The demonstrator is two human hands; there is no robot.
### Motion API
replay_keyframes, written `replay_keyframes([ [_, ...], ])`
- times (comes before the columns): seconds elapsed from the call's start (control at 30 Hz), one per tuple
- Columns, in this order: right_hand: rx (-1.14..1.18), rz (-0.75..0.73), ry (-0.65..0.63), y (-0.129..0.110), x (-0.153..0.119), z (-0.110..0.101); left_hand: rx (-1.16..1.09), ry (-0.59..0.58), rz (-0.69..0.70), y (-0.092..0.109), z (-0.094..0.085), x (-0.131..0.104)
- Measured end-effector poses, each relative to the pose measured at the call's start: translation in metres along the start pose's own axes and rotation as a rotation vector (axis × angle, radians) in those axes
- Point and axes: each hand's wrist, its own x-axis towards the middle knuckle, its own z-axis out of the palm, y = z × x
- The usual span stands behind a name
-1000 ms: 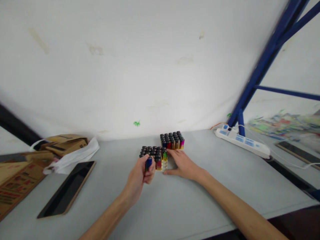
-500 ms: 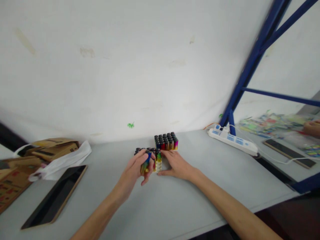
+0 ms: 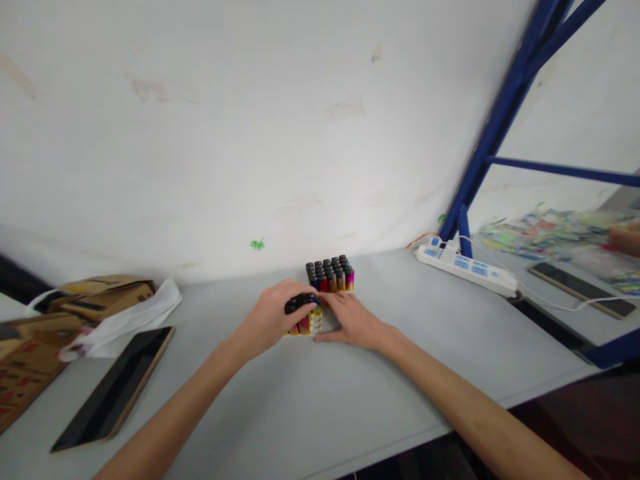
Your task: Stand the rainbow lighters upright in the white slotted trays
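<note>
My left hand [image 3: 274,312] is closed on black-topped cylinders that look like lighters [image 3: 301,303], at the top of the near block. Its fingers partly hide how many it holds. Below it, pink and yellow lighter bodies [image 3: 303,325] stand upright in a row. At the right end of this block a pale, ridged tray [image 3: 315,321] shows. My right hand [image 3: 353,321] rests on the table against that end, thumb at the near corner and fingers at the far side. Just behind stands a second block of upright lighters [image 3: 330,274] with black tops and coloured bodies.
A dark tablet-like slab [image 3: 114,390] lies at left, beside a white bag [image 3: 125,320] and cardboard boxes [image 3: 107,293]. To the right are a power strip [image 3: 465,265], a blue metal frame [image 3: 493,140] and another dark slab [image 3: 580,288]. Another person's hand [image 3: 625,238] shows at the right edge.
My left hand has brought a blue-and-yellow lighter from in front of the near block up and right, over its top. My right hand keeps its place at the tray's end.
</note>
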Motion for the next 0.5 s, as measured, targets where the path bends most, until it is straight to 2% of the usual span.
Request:
replay_keyframes([
  [0.1, -0.007, -0.001, -0.005, 0.0007, 0.0002, 0.0002, 0.138, -0.017, 0.074, -0.0084, 0.0056, -0.0013],
  [0.23, -0.013, -0.002, -0.009, 0.0001, 0.0002, -0.0003, 0.259, -0.030, 0.096, -0.0052, 0.0080, -0.0018],
  [0.5, -0.026, -0.009, -0.014, 0.0007, 0.0007, 0.0004, 0.234, -0.038, 0.041, -0.0035, 0.0119, -0.0033],
])
